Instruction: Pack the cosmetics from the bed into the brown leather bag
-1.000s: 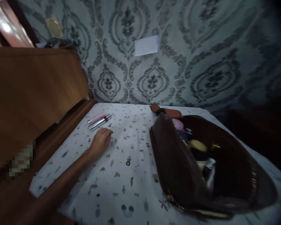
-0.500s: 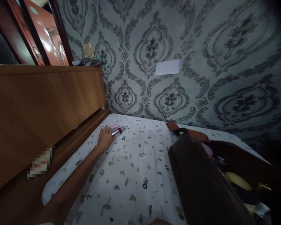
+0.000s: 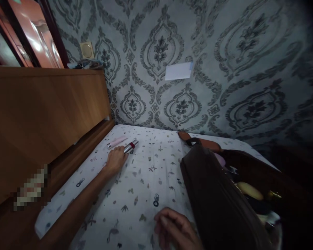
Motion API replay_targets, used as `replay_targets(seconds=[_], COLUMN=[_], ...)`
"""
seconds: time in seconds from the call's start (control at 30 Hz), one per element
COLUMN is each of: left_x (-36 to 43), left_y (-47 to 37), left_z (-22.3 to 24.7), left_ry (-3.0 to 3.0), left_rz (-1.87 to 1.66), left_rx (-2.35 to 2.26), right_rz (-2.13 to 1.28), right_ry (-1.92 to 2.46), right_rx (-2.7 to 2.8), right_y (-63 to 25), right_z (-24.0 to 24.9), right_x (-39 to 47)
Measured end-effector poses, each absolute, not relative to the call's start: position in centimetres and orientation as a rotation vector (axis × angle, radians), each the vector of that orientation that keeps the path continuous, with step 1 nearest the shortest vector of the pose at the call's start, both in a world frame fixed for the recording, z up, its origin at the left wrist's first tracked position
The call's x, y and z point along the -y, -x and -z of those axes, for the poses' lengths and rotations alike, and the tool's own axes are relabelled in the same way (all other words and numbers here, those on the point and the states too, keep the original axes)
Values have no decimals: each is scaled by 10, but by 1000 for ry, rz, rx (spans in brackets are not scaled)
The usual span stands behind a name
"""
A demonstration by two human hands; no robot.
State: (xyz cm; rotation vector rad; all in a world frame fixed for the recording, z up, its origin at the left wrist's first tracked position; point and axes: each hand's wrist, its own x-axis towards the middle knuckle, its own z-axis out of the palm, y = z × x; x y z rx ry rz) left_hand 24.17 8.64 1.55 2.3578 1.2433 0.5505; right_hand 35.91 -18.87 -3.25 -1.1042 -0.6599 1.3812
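Observation:
My left hand is closed around the lower end of a silver tube with a red band, low over the patterned white sheet. Just beyond it, a pink tube lies on the sheet. Near the bottom edge, my right hand has curled fingers with gaps between them and nothing visible in them. It is beside the dark brown bag, which stands open on the right with several items inside, among them a yellow oval one.
A brown strap lies behind the bag. The wooden cabinet borders the sheet on the left. Patterned wallpaper rises at the back, with a white card on it.
My right hand has come up into view from the bottom edge. My left hand has drawn back slightly from the pink tube, which now shows fully. The view has shifted a little.

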Motion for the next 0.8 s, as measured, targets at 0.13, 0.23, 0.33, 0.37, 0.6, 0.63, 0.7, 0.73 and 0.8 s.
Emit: replay_targets(seconds=[0.13,0.23,0.33,0.37,0.6,0.63,0.7,0.73,0.8], left_x=[-48,-6,33,43,74,75,73,71,62], left_y=[-247,-254,-259,-260,-265,-265,-263,-262,-258], left_z=[-26,-28,-27,-27,-22,-23,-27,-30,-39], left_ry=[-1962,-1632,-1386,-1333,-1110,-1139,-1202,-1237,-1312], left_rz=[-501,-369,-310,-306,-238,-260,-279,-293,-358], left_rx=[-997,-792,-657,-627,-494,-476,-440,-436,-460], right_rz=[-1315,-1278,-1284,-1284,-1290,-1274,-1237,-1226,-1216], right_ry=[1025,988,901,870,866,865,847,840,850], right_rx=[538,480,499,515,478,463,466,481,518], right_y=[-364,-364,-360,-359,-356,-356,-357,-357,-358], right_z=[33,26,23,23,23,23,21,20,17], right_x=[189,190,191,191,192,192,194,195,198])
